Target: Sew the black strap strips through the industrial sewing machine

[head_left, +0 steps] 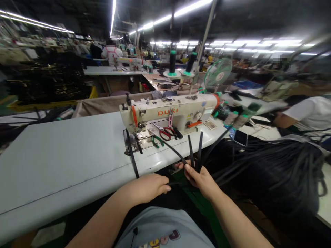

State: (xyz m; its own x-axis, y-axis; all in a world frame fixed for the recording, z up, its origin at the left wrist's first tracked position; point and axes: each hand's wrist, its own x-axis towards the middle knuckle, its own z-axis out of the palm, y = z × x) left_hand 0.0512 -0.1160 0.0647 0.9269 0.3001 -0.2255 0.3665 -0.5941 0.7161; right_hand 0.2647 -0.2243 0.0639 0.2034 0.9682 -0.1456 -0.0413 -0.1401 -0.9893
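Two hands: the left hand (144, 188) is closing around black straps (199, 148), and the right hand (200, 179) is pinching several between fingers and thumb.
Straps: rising from the right hand, lying over the desk (57, 162) edge, one passing under the machine's presser foot.
Desk: carrying a DUKI sewing machine (168, 112), with green-handled pliers (156, 140) and red-handled scissors (164, 132) resting beside its needle.
Nearby: a heap of black straps (258, 172) is sitting right, beside a co-worker (310, 117).

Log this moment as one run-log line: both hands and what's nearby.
left hand: closed, next to straps | right hand: holding black straps | nearby: DUKI sewing machine, black strap pile
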